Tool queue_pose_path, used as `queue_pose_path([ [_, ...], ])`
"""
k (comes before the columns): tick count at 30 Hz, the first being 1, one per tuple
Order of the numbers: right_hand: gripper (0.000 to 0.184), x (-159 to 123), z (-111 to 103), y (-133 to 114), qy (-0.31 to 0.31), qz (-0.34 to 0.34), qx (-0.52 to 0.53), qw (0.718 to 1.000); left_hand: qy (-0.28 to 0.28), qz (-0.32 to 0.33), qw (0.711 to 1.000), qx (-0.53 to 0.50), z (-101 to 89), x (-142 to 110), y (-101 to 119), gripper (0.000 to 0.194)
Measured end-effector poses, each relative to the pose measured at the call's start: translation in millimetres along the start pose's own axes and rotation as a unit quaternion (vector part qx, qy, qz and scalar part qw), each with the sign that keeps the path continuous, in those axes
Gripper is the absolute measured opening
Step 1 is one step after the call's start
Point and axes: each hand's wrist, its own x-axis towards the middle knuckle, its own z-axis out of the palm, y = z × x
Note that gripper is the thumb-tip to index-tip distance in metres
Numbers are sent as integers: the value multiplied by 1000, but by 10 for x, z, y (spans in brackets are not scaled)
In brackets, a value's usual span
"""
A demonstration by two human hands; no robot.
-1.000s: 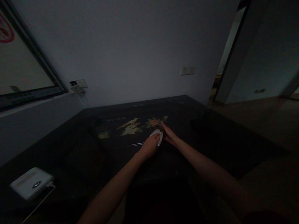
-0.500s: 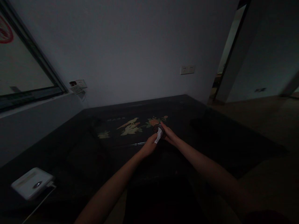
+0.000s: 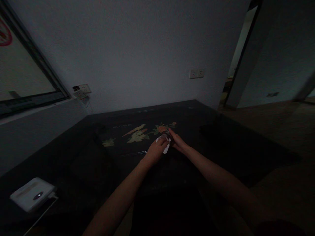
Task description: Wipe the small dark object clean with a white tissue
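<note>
Over the middle of the dark table point(image 3: 137, 113), my left hand point(image 3: 158, 149) is closed on a crumpled white tissue point(image 3: 166, 149). The tissue is pressed against a small dark, shiny object point(image 3: 167, 133), whose kind I cannot make out in the dim light. My right hand point(image 3: 177, 141) is wrapped round that object from the right. Fingers of both hands cover much of it. Just beyond the hands lies the painted bird and flower pattern point(image 3: 137, 133) of the tabletop.
At the lower left a white box-shaped device point(image 3: 33, 194) with a cable point(image 3: 40, 219) rests on the table. A wall with a double socket point(image 3: 197, 73) stands behind. More sockets point(image 3: 82, 91) sit near the window point(image 3: 24, 65) at left. A doorway point(image 3: 242, 46) opens at right.
My left hand has shifted up over the object, and its fingers now lie on top with the tissue bunched beneath them. My right hand has stayed nearly in place.
</note>
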Motion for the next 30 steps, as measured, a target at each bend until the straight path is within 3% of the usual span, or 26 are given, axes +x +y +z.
queue_pose_path([
  [9,33,-17,18,-9,6,0,12,1000,23,4,1000,8,81,-6,18,43],
  [15,34,-46,34,-34,0,-3,17,1000,48,10,995,-81,123,-7,51,45],
  [20,37,-45,29,-36,-2,-4,-2,1000,36,-9,985,-169,139,3,59,43],
  [24,38,-48,32,-36,0,-1,-11,1000,49,-33,961,-270,153,-1,65,44],
  [30,38,-72,35,-41,4,-7,-20,1000,46,-72,893,-442,175,14,60,44],
])
